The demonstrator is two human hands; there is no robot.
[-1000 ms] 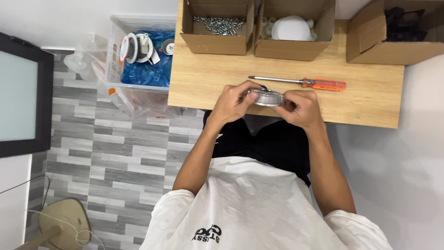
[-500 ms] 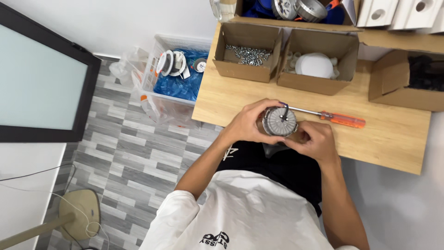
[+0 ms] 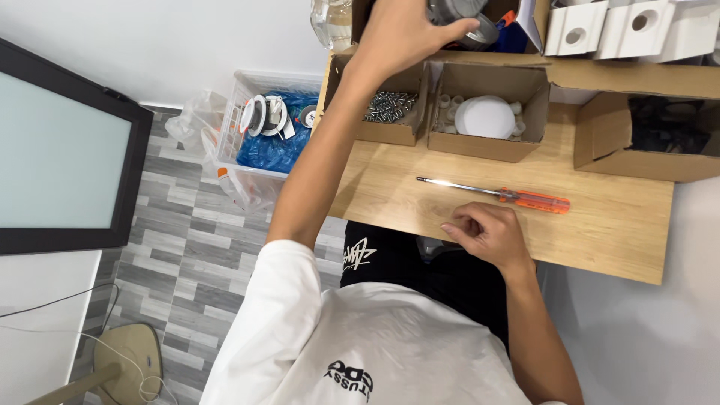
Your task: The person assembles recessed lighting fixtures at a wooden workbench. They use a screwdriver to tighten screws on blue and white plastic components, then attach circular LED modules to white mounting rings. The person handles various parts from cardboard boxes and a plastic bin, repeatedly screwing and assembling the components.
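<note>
Wooden desk (image 3: 615, 225) fills centre-right, three open cardboard boxes along its upper edge. One orange-handled screwdriver (image 3: 499, 195) lies mid-frame, alone. At the top edge, left hand (image 3: 401, 30) wraps a round grey metal fitting (image 3: 469, 19), ribbed, shiny, partly cut off. Right hand (image 3: 487, 232), lower centre, curls loosely, holding nothing.

Your left hand (image 3: 401, 30) grips a round metal part (image 3: 465, 19) above the far edge of the surface (image 3: 615, 225); your right hand (image 3: 487, 236) rests loosely curled at the near edge, just beside the orange-handled screwdriver (image 3: 495, 195).
</note>
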